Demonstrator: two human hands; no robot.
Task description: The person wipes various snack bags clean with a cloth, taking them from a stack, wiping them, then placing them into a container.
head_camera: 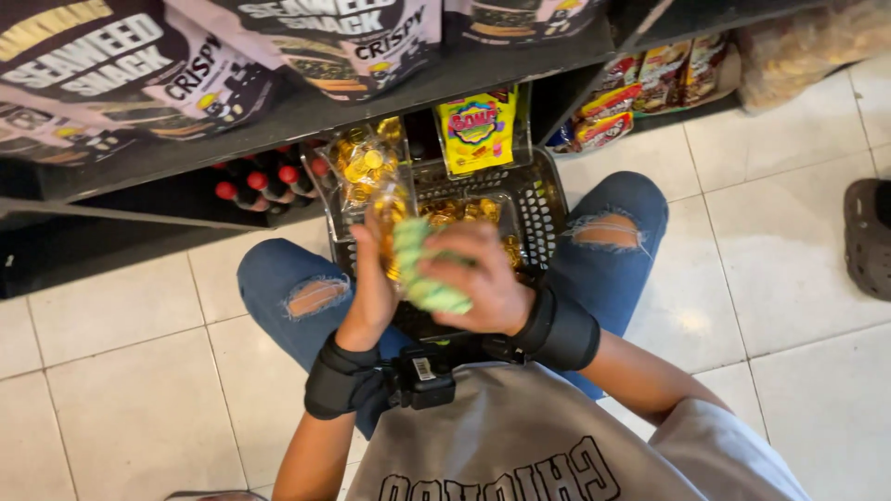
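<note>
- White tiled floor ran beneath a dark shop shelf; the person knelt before it in torn blue jeans.
- Large dark snack bags lay on the upper shelf board, at far left and centre.
- Red-capped bottles stood in the lower shelf bay, left of the basket.
- Clear bag of gold-wrapped coins leaned at the basket's left rim.
- Left hand, black strap at the wrist, pressed flat against the left side of the green striped roll; its grip looked loosely closed on the roll.
- Green striped roll was held between both hands, directly above the basket.
- Black wire basket rested between the knees, more gold coins inside.
- Yellow packet stood upright at the basket's far edge.
- Right hand, also strapped, curled its fingers over the roll's top, grip closed on it.
- Red and yellow packets filled the lower shelf at right.
- Dark sandal showed at the far right edge.
</note>
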